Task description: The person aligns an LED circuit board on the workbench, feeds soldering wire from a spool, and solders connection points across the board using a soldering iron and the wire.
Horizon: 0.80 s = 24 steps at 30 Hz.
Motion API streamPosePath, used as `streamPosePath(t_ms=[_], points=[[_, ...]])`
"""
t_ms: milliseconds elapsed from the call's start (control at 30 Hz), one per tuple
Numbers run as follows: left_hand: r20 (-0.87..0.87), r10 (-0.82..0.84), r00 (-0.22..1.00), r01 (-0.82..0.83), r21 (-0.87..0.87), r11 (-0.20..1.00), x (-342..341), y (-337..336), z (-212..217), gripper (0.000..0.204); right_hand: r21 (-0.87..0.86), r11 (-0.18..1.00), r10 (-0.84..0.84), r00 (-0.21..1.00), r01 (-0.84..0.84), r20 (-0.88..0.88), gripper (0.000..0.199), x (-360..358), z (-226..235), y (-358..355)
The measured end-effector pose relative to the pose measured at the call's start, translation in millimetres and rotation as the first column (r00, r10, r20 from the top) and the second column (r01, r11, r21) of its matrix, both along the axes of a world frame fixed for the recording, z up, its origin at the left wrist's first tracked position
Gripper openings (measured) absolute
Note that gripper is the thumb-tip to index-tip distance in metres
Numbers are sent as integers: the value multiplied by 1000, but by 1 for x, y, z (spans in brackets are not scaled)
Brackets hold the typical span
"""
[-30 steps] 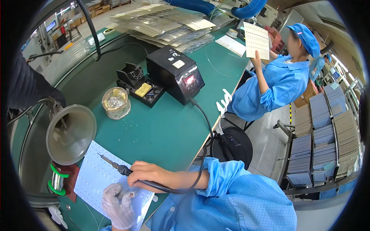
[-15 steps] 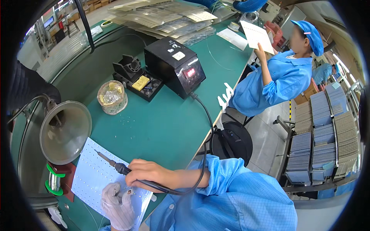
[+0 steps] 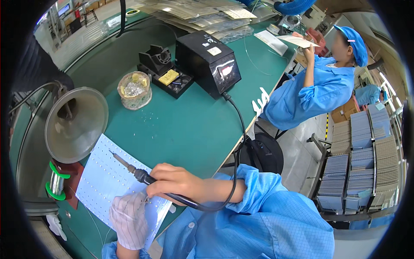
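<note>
Head cam, close, looks down, prob. tilted.

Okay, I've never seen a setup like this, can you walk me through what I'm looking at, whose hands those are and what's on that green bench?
This is one wide, curved view from a camera worn on a person's head, looking down at their own hands. The right hand, bare, holds a soldering iron like a pen, its tip over a pale blue board dotted with small holes. The left hand, in a white glove, rests on that board. On the green bench stand a black soldering station joined to the iron by a cable, a black iron stand, a small tub of solder scraps and a metal funnel-shaped hood. A co-worker in blue sits farther along, holding up a sheet.
</note>
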State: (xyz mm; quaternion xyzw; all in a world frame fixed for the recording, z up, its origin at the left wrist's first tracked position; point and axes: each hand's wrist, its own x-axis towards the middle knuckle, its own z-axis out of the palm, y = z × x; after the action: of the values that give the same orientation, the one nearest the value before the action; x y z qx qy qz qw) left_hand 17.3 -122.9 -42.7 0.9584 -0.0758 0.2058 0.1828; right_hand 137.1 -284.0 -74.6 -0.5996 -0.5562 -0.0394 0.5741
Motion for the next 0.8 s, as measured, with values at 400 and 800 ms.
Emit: streamPosePath(t_ms=[400,800], points=[[7,10,1000,-10,-57,998,-2,2,2,24,-89,996,20,999,-17,41,18,5,10,-10],[-17,53,998,-53,-51,997,-9,0,6,26,-73,994,76,997,-77,-11,24,2,12,-4]])
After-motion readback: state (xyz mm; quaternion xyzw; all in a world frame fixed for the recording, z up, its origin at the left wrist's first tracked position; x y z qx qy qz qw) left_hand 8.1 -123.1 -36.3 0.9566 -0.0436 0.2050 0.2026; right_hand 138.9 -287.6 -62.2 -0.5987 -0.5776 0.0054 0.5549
